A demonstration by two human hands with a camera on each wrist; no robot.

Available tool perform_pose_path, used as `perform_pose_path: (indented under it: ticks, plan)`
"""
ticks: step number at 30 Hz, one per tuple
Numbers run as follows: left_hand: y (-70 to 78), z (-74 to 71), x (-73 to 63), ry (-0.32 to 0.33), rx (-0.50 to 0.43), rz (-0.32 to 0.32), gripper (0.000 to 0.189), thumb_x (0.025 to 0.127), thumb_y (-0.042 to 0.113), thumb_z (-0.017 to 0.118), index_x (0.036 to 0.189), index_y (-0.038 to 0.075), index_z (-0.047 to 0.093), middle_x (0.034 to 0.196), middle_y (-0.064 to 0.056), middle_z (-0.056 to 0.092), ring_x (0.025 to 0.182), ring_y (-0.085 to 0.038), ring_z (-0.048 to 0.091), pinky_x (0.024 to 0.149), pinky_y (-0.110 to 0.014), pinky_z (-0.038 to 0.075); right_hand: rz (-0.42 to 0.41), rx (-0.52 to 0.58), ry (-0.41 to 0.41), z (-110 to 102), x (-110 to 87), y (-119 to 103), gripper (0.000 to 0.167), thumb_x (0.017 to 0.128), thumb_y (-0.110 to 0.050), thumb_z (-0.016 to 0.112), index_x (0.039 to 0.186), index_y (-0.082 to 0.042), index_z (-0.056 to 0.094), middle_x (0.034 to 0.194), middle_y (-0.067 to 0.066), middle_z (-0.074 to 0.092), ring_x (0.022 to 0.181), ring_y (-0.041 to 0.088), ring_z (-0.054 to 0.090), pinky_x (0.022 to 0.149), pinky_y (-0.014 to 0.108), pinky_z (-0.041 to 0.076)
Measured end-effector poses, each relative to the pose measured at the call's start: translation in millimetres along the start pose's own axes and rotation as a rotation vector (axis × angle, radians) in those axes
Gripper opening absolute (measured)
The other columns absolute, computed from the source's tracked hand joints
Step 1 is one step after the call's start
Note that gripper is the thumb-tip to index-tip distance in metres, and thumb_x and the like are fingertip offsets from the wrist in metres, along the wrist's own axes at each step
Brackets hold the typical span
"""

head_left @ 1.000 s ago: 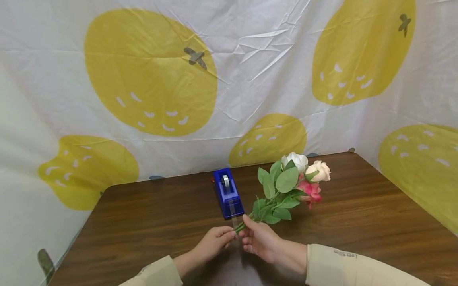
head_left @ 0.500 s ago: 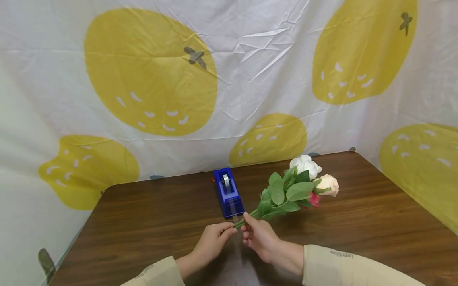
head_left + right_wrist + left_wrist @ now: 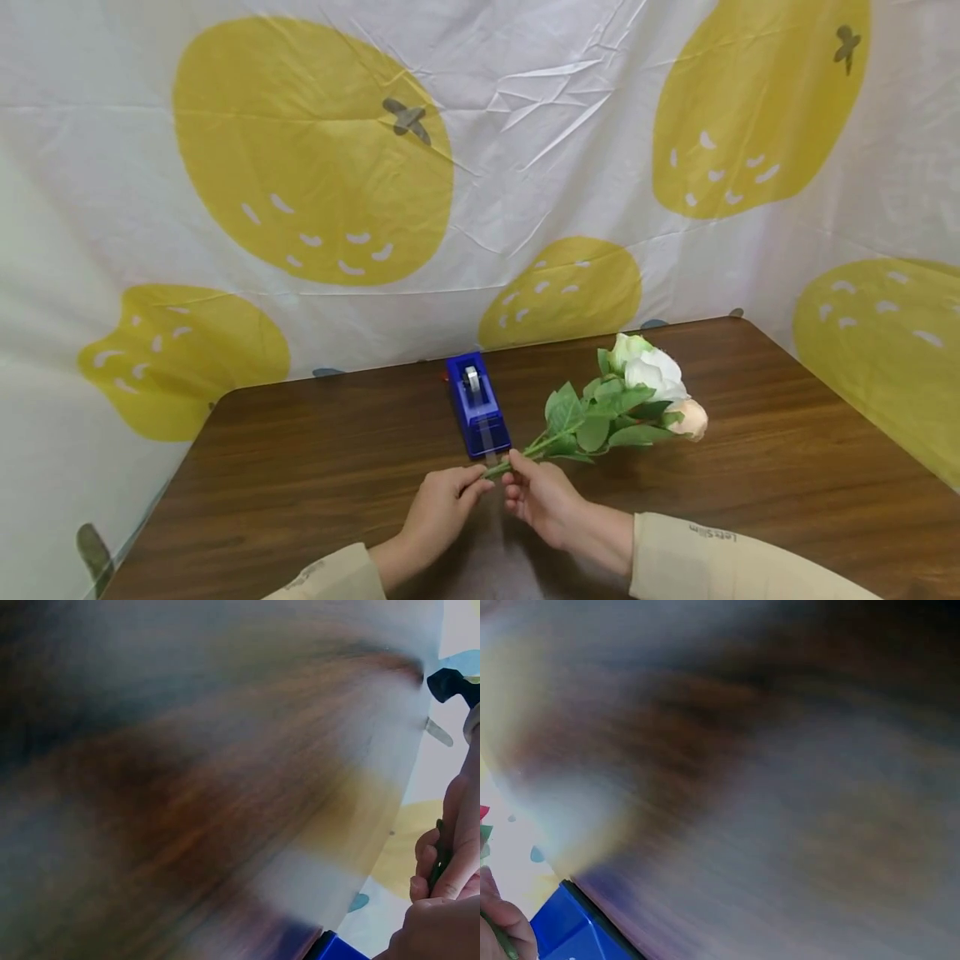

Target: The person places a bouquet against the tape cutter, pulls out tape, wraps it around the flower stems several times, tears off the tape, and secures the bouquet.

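Observation:
In the head view my left hand [image 3: 442,508] pinches the lower ends of the green stems of a bunch of roses [image 3: 592,417]. Close beside it, my right hand [image 3: 551,504] holds the same stems a little higher, thumb on top and fingers curled. White, pale green and peach rose heads point right and away from me. Just beyond the hands a blue tape dispenser [image 3: 478,404] stands on the table. From it a strip of clear tape [image 3: 489,437] runs toward the stems; whether it sticks to them is too faint to tell.
The brown wooden table [image 3: 322,467] reflects light near its front. Behind it hangs a white curtain [image 3: 480,175] with yellow fruit prints. In the right wrist view the dispenser's blue corner [image 3: 341,949] shows at the bottom edge.
The bunch has turned in my hands. The red flower has gone out of sight and a pale green one has come up, while the heads have shifted lower right. The dispenser stays put.

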State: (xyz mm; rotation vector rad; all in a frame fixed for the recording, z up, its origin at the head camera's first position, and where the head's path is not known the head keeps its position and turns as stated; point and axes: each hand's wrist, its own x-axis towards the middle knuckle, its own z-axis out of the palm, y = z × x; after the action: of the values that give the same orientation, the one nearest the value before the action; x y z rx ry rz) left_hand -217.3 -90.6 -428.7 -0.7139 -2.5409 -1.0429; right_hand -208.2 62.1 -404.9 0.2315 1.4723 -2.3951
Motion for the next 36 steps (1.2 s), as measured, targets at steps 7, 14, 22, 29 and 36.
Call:
perform_pose_path:
  ticks: [7,14,22,29,36]
  plan:
    - [-2.0,-1.0,-1.5,0.018,0.106,0.029,0.018,0.082,0.023,0.066,0.093,0.011,0.073,0.085,-0.002,0.071,0.074,-0.013,0.066,0.060,-0.026,0.049,0.025,0.034,-0.065,-6.7,2.6,3.0,0.018,0.100,-0.016,0.034,0.095,-0.007,0.049,0.066,-0.005,0.048,0.057,0.002,0.043,0.058,0.017,0.039]
    - [-5.3,-6.8,2.7,-0.142,-0.225,-0.180,0.029,0.082,0.026,0.068,0.098,0.002,0.070,0.083,-0.013,0.069,0.055,-0.018,0.061,0.049,-0.030,0.050,0.028,0.013,-0.091,-9.4,5.9,6.1,0.016,0.100,-0.015,0.031,0.100,-0.006,0.045,0.068,-0.005,0.046,0.058,0.002,0.042,0.059,0.017,0.040]
    - [-16.5,-12.1,3.8,-0.486,-0.651,-0.496,0.054,0.096,0.042,0.040,0.104,-0.008,0.060,0.068,0.002,0.061,0.045,-0.005,0.050,0.038,-0.019,0.037,0.033,0.002,-0.095,-10.4,8.0,9.7,0.017,0.100,-0.014,0.033,0.107,-0.001,0.041,0.068,-0.004,0.046,0.059,0.002,0.042,0.060,0.017,0.040]
    - [-16.3,-11.4,5.6,-0.528,-0.737,-0.467,0.042,0.098,0.031,0.038,0.087,-0.008,0.051,0.053,0.008,0.030,0.040,-0.002,0.021,0.037,-0.017,0.017,0.046,-0.015,-0.095,-10.3,5.3,4.0,0.015,0.100,-0.016,0.034,0.097,-0.006,0.045,0.067,-0.004,0.046,0.059,0.003,0.043,0.061,0.018,0.041]
    - [-14.8,-9.3,7.7,-0.472,-0.687,-0.415,0.045,0.099,0.025,0.037,0.091,-0.018,0.048,0.052,0.008,0.029,0.041,-0.003,0.021,0.039,-0.017,0.019,0.180,-0.183,-0.171,-11.8,-4.3,-3.1,0.031,0.099,-0.035,0.033,0.079,-0.015,0.047,0.062,-0.006,0.047,0.054,0.005,0.042,0.055,0.019,0.039]
